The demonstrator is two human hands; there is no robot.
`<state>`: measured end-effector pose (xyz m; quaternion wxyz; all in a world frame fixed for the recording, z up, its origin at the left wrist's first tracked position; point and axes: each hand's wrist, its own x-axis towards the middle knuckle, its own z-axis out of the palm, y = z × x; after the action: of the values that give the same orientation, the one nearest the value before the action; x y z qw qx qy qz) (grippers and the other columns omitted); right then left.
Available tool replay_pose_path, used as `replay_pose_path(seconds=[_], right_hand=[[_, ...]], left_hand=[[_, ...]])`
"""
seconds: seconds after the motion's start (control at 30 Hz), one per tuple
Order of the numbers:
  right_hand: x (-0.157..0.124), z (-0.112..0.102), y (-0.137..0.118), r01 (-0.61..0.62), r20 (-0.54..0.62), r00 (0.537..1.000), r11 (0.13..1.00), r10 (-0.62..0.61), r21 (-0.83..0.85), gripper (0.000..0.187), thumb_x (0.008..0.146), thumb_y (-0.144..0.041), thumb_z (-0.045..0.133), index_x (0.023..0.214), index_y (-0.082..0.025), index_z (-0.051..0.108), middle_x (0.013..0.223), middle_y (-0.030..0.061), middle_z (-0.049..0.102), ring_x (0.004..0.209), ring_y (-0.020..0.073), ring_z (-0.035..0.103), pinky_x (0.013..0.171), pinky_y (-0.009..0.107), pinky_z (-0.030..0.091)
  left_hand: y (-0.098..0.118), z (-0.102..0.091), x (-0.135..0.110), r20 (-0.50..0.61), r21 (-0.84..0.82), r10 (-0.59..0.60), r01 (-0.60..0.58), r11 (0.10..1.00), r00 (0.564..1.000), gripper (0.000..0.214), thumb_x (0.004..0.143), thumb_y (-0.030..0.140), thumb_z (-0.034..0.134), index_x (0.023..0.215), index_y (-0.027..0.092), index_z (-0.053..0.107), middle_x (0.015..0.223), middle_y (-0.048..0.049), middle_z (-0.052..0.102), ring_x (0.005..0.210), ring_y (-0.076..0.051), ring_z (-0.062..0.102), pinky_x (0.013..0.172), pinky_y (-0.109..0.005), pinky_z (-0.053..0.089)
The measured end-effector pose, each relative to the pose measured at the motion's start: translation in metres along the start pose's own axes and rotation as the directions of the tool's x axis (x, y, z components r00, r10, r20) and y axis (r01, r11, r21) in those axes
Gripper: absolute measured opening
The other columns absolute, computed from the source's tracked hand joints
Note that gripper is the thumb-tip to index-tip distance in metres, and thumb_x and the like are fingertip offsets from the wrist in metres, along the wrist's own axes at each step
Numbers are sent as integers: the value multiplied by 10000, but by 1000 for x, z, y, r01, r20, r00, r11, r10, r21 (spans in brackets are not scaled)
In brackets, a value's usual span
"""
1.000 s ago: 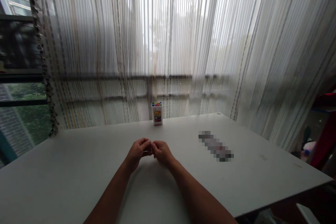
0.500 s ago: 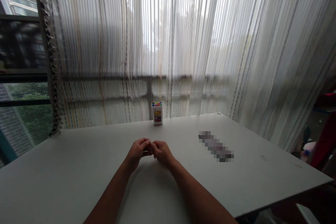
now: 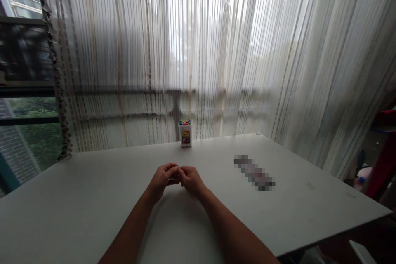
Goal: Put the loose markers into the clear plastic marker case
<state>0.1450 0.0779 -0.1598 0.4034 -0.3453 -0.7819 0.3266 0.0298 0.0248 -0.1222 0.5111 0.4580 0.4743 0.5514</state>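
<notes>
My left hand [image 3: 165,179] and my right hand [image 3: 190,179] meet at the fingertips over the middle of the white table [image 3: 93,198]. The fingers of both are curled and pressed together. Whether anything small is between them is hidden. Behind the hands, near the table's far edge, an upright clear case of markers [image 3: 185,135] shows colourful caps on top and a printed label on its front. It stands apart from both hands.
A long pixelated object [image 3: 255,173] lies on the table to the right of my hands. A sheer striped curtain [image 3: 123,49] hangs along the far edge, before a window. Assorted items are in shadow beyond the table's right edge.
My hands have stayed almost still, with the fingertips together. The curtain's left edge has shifted slightly to the left.
</notes>
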Motion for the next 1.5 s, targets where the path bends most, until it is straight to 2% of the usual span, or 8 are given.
replay_pose_path(seconds=[0.73,1.17,1.5], right_hand=[[-1,-2,-6,-26,17,1000,1000,26,1,414,845,-409,411,622,-144,639,549,25,604,539,103,527,493,187,370],[-2,-3,-7,3,-5,1000,1000,-3,-29,337,830,-287,419,603,-142,622,524,19,588,524,101,518,488,187,358],[-1,-2,-4,-33,4,999,999,34,-15,348,831,-320,423,608,-148,628,523,19,594,524,105,525,489,187,370]], left_hand=[[0,0,-1,-11,-4,1,-1,1000,1000,278,597,385,663,632,149,521,534,31,537,507,-93,505,587,-262,456],[0,-1,-1,41,-12,4,-3,1000,999,262,593,342,680,656,151,511,570,26,566,524,-99,533,598,-259,453],[1,-2,-2,73,3,-8,8,1000,997,294,588,359,693,718,157,525,622,13,579,563,-123,557,622,-279,459]])
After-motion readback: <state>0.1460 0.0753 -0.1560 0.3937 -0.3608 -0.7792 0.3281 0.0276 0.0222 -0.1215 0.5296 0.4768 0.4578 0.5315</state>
